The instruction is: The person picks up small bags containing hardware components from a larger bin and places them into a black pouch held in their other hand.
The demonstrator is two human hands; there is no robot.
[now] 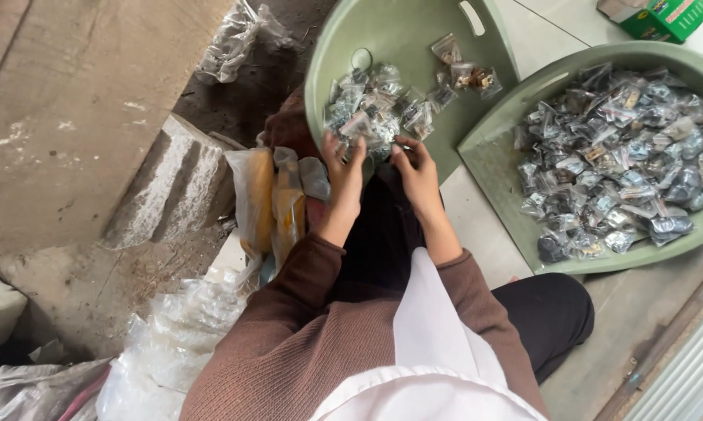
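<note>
Fingers of the left hand [344,160] are pinching a small clear packet [359,125]; fingers of the right hand [414,164] are curling narrow against the same heap of packets [379,109]. The heap is lying directly ahead of both hands, at the near rim of the tilted green basin [398,31]. A second green tray [492,160] of packets is resting on the floor to the right, nearer the right hand.

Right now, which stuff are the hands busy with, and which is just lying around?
In use: left hand, right hand, small packets, near basin.
Lying about: far basin of packets, green box, yellow bags, clear bags, stone block.
</note>
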